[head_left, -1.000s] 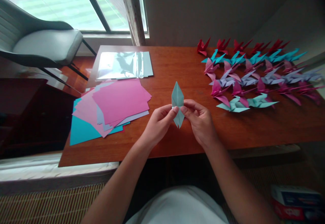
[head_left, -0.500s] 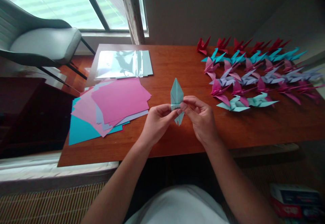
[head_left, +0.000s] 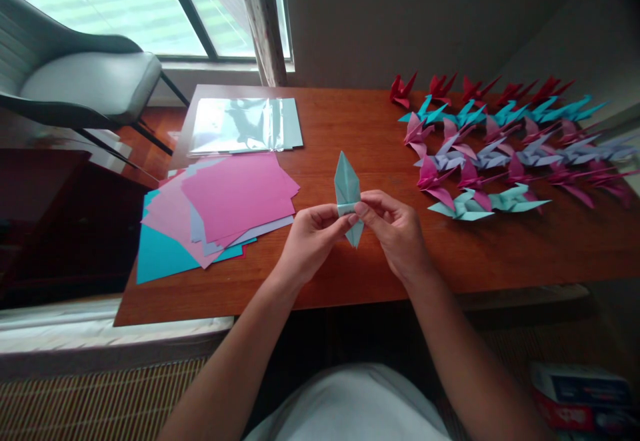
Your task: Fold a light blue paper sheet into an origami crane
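A pale mint folded origami paper (head_left: 347, 184) stands upright between my hands, one long point up and a shorter point down, with a creased band across its middle. My left hand (head_left: 315, 234) pinches its left side between thumb and fingers. On the other side, my right hand (head_left: 395, 231) grips the band's right end, thumb in front. Both hands are above the front of the wooden table (head_left: 320, 281). Two finished mint paper cranes (head_left: 465, 206) sit to the right of my right hand.
Several rows of paper cranes in red, turquoise (head_left: 467, 114), pink, lavender and magenta fill the table's right side. Loose coloured sheets (head_left: 235, 194) are fanned at left, behind them a clear packet of paper (head_left: 235, 124). A chair (head_left: 95, 87) stands beyond the left edge.
The folded paper has tilted slightly, its top point leaning left and its lower point shifting right. The split at the lower tip no longer shows. Both hands keep their hold.
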A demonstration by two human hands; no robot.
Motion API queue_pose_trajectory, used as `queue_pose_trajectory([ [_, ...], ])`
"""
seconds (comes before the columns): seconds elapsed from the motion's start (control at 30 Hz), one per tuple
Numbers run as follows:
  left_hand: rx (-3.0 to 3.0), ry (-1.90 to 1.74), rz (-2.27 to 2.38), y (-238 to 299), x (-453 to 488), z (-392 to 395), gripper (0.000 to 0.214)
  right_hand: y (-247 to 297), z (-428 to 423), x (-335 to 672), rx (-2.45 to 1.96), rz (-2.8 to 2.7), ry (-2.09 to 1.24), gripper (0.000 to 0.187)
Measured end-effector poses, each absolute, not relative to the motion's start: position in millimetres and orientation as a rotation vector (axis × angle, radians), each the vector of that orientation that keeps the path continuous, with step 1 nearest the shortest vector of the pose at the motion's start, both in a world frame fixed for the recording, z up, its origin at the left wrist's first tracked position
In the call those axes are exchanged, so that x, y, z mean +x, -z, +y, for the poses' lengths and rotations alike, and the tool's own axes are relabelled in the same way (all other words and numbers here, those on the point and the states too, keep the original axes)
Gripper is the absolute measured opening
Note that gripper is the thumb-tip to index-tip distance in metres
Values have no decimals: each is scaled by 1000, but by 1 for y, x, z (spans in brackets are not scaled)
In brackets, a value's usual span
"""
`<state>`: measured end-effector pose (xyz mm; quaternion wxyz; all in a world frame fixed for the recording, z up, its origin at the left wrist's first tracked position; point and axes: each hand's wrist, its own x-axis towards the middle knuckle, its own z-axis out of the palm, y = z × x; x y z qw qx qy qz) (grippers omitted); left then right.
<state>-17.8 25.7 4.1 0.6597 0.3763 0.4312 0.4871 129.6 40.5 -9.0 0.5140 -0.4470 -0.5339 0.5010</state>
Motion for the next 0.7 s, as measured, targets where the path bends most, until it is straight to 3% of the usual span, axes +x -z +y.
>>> queue_pose_trajectory([
  [0.7,1014,-1227,1096,-6,-17,23,27,6,36,133,-1113,-1334,-1104,12],
])
